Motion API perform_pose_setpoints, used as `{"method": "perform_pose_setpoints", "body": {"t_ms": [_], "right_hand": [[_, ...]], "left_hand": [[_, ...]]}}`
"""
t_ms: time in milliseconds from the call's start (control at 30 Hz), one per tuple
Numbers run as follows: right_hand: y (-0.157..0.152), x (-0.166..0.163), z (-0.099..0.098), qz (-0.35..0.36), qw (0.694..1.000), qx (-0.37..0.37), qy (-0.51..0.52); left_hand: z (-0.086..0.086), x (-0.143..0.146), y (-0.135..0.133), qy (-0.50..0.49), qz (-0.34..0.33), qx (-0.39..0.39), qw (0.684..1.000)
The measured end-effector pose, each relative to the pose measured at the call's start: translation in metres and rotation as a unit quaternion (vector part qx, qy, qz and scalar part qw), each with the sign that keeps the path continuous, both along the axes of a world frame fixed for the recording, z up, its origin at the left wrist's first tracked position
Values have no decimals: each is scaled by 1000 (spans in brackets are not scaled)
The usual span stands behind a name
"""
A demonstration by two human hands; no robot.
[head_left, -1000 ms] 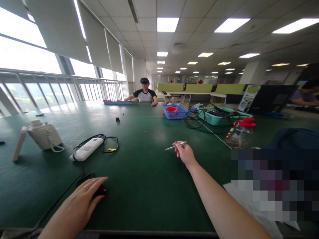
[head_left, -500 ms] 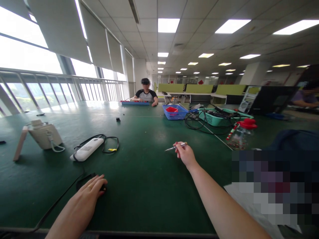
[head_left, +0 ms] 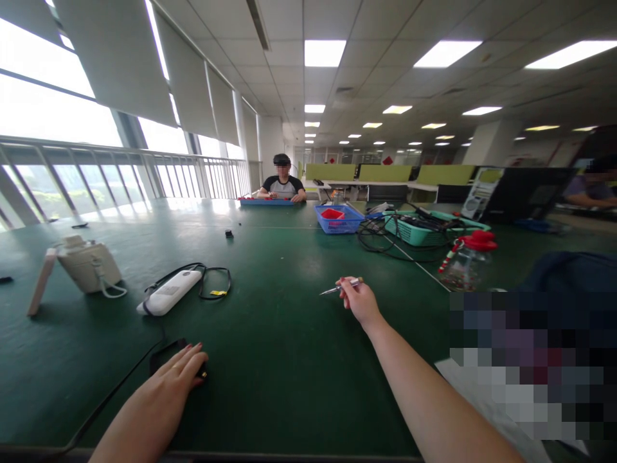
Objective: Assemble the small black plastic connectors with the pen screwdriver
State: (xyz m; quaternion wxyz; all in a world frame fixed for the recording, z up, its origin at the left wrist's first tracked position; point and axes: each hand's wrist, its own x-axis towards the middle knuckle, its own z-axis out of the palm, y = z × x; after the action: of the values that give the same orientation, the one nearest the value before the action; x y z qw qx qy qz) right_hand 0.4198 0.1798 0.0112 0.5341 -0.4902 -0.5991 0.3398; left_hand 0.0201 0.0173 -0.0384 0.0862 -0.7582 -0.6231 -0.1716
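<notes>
My right hand is stretched out over the green table, pinching a thin silver screwdriver whose tip points left. Near the front edge my left hand lies flat, fingers together, on a small black device with a black cable running off to the lower left. A white oblong device with a looped black cord lies beyond the left hand.
A beige phone-like unit stands at the left. A blue basket, a teal tray of cables and a red-lidded clear jar sit at the right. Another person sits at the far end.
My left hand has slid slightly back toward me on the black device. The right hand with the screwdriver has stayed almost still. The far person's blue tray moved right.
</notes>
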Motion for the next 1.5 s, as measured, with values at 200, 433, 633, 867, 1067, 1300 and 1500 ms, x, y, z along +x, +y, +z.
{"method": "perform_pose_setpoints", "body": {"t_ms": [200,433,633,867,1067,1300,1500], "right_hand": [[2,0,-2,-3,1000,5,2],[0,0,0,1,1000,-3,11],[0,-1,0,1,1000,0,-3],[1,-1,0,-5,1000,3,6],[0,0,0,-3,1000,1,-1],[1,0,-2,-3,1000,4,5],[0,0,-1,-1,1000,4,1]], "left_hand": [[4,-1,0,4,-7,1,1000],[14,-9,-3,-6,-35,-16,999],[21,-12,-1,-12,-36,-51,998],[15,-13,1,-38,-29,-32,998],[12,-13,-2,-13,-41,-33,999],[18,-16,-5,-5,-42,-34,999],[35,-10,1,-15,-36,-97,994]]}}
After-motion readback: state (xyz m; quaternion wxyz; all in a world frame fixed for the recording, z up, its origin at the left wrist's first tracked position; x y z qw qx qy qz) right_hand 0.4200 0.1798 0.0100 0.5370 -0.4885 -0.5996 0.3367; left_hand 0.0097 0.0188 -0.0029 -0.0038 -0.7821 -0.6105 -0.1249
